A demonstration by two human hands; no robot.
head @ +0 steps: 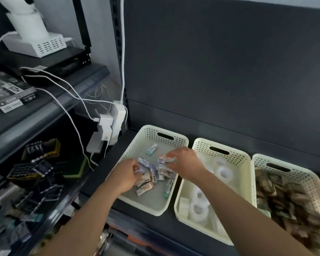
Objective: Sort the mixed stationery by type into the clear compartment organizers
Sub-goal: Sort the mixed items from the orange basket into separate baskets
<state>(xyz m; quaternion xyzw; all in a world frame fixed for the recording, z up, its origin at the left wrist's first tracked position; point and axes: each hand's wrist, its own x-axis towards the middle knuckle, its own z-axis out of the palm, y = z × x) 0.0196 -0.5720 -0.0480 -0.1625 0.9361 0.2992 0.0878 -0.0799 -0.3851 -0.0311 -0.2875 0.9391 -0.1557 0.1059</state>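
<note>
Both hands are in the left basket (137, 140), on the shelf (148, 225). The right hand (183, 163) has its grip closed on a small bunch of erasers (163, 161), pinched at the fingertips. The left hand (127, 175) has fingers curled down into the pile. Can't tell if its grip holds anything, as the fingertips are hidden.

Doing this step well, as I judge it:
- Take one type per grab; the sleeves differ in colour, so check before lifting.
- Lift straight up. The bunch is loose and the outer pieces will likely drop.
- Use the left hand to spread the pile flat, not to dig.
- Get the stray eraser (152, 149) at the far end and the teal one (167, 190) near the right wall last.

Counts:
- Baskets: 3.
- Erasers: roughly a dozen; they overlap, so not exact.
- Middle basket (235, 159): tape rolls (224, 171), at least 3 clear rings.
- Right basket (303, 175): brownish items, too blurred to count or name.
</note>
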